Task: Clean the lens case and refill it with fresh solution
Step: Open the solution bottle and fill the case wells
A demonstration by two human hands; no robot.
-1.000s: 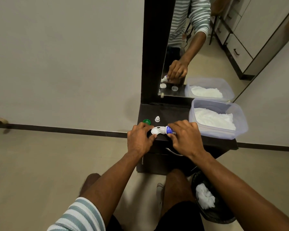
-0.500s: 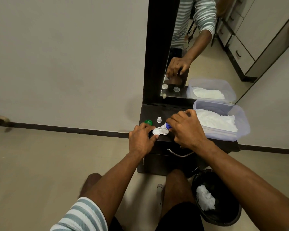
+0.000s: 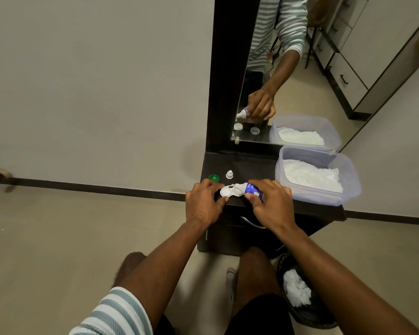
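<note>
At mid-frame, our left hand [image 3: 203, 204] pinches the light, slippery white plastic lens case [image 3: 229, 191] by its rim; our right hand [image 3: 271, 204] squeezes the soft blue-labelled solution bottle [image 3: 250, 189] over it.

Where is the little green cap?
The green cap sits on the dark cabinet top near its left edge, just beyond the left hand and left of the small white cap.
</note>
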